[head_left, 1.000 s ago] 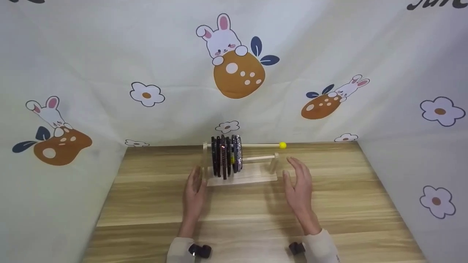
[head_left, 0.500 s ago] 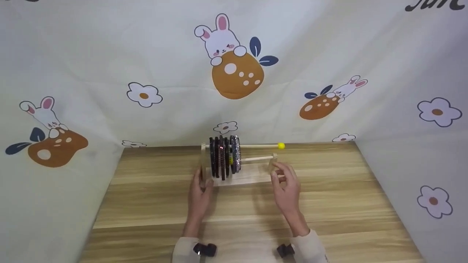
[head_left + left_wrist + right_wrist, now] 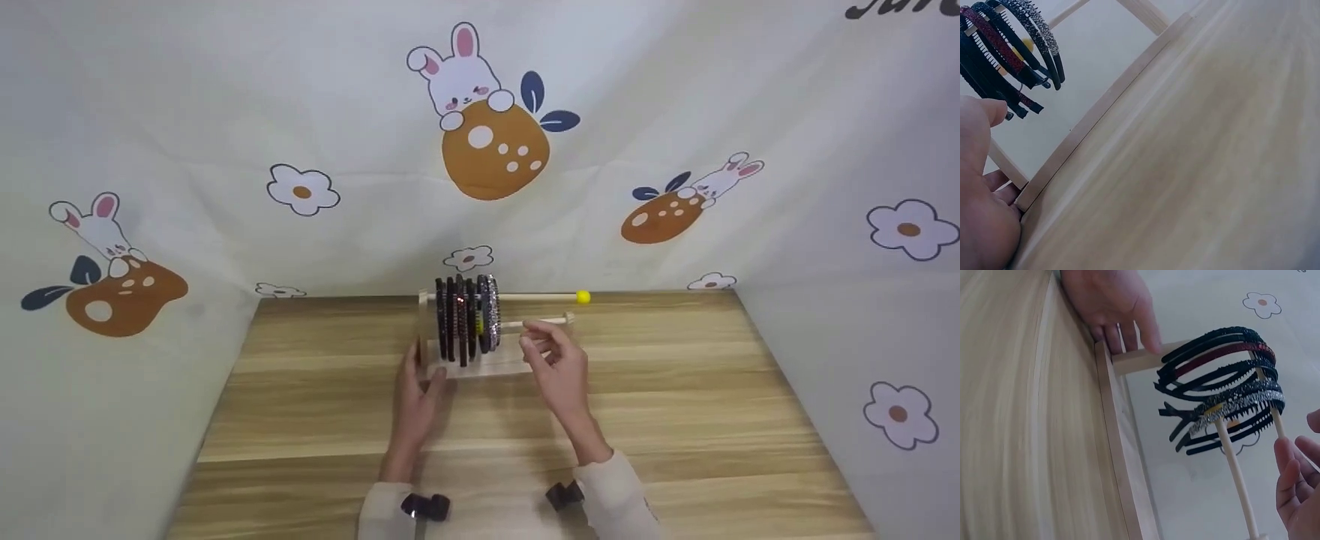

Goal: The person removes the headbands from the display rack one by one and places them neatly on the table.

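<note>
Wood-grain table (image 3: 690, 405): left hand (image 3: 417, 394) holds rack (image 3: 504, 364), right hand (image 3: 561, 373) near headbands (image 3: 463, 322)

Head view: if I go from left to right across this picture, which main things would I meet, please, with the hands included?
Leftmost rabbit-and-fruit print → left hand → headbands → right hand → rightmost rabbit-and-fruit print.

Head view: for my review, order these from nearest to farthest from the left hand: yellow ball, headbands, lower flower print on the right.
1. Headbands: just ahead and right of the left hand.
2. Yellow ball: farther right, at the upper rod's tip.
3. Lower flower print: far right, on the cloth.
</note>
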Available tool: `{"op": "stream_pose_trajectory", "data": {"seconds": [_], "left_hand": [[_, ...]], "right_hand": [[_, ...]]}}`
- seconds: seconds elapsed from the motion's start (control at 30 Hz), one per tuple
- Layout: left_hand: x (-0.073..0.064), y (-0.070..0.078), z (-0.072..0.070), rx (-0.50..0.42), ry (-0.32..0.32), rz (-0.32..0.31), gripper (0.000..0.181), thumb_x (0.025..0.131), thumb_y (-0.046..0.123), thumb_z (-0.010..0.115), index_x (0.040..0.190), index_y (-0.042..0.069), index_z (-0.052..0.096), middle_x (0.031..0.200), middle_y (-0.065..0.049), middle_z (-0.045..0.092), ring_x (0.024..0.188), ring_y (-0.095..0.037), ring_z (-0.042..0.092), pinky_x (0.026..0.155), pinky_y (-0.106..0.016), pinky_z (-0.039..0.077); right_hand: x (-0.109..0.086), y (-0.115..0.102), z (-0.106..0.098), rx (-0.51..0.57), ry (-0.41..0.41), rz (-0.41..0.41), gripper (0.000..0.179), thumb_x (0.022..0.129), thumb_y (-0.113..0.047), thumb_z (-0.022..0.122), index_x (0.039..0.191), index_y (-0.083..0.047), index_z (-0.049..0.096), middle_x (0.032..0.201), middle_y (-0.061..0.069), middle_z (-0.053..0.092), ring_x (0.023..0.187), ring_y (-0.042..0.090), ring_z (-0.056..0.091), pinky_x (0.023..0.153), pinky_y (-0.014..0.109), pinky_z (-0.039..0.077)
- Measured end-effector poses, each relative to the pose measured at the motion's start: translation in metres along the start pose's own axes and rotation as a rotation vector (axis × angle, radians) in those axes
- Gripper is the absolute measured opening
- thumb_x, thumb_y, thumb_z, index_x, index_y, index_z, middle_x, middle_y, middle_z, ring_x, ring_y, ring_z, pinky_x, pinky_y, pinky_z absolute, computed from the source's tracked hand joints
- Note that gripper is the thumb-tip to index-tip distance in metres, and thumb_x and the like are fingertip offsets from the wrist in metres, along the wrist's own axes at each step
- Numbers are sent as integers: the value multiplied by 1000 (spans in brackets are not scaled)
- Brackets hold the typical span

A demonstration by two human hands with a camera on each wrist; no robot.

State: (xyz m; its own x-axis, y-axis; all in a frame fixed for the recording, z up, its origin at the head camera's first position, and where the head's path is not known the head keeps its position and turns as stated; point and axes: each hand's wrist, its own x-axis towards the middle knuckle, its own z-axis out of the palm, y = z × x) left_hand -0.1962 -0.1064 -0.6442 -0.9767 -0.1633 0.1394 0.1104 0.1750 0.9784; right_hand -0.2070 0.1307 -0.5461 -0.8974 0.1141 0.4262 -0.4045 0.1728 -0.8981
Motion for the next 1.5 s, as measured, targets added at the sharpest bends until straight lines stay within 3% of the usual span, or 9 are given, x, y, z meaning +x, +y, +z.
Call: {"op": "stream_pose_trajectory", "data": {"seconds": [0.2,0.4,0.53,0.73,0.97,1.5], "left_hand": [[2,0,1,101,-17,-10,79,114,34,63,176,6,23,179,-26,25,158,-53,36,125,-76,34],[-1,-2,1,108,-8,-33,81,113,37,64,176,6,22,180,-25,24,162,-52,30,130,-74,26],[-2,-3,1,102,3,-9,80,113,33,65,175,3,23,179,-28,24,161,-54,30,129,-75,25],[-2,-4,1,100,3,5,80,113,28,65,174,0,23,178,-32,24,162,-55,27,131,-75,20],[-1,-4,0,114,7,5,79,113,30,65,174,2,24,179,-29,24,162,-54,27,131,-75,21],[0,-4,1,109,12,9,80,113,31,66,176,6,24,179,-27,24,160,-55,32,127,-79,26]], "right_hand": [[8,-2,13,59,-25,109,25,101,-2,80,123,10,75,101,16,78,72,10,69,60,17,53],[13,-1,23,103,-60,144,32,99,2,80,127,15,72,110,27,78,71,11,71,62,21,60],[15,-1,27,113,-76,152,34,98,2,81,128,15,72,110,28,78,71,12,71,63,22,61],[19,-2,31,105,-77,162,34,97,2,82,127,14,73,109,27,79,75,24,74,66,21,63],[20,-7,36,101,-73,198,36,96,2,82,128,14,73,105,23,78,76,10,69,69,20,62],[22,-4,37,79,-48,159,33,94,8,81,125,14,73,99,20,77,79,9,66,69,17,59]]}}
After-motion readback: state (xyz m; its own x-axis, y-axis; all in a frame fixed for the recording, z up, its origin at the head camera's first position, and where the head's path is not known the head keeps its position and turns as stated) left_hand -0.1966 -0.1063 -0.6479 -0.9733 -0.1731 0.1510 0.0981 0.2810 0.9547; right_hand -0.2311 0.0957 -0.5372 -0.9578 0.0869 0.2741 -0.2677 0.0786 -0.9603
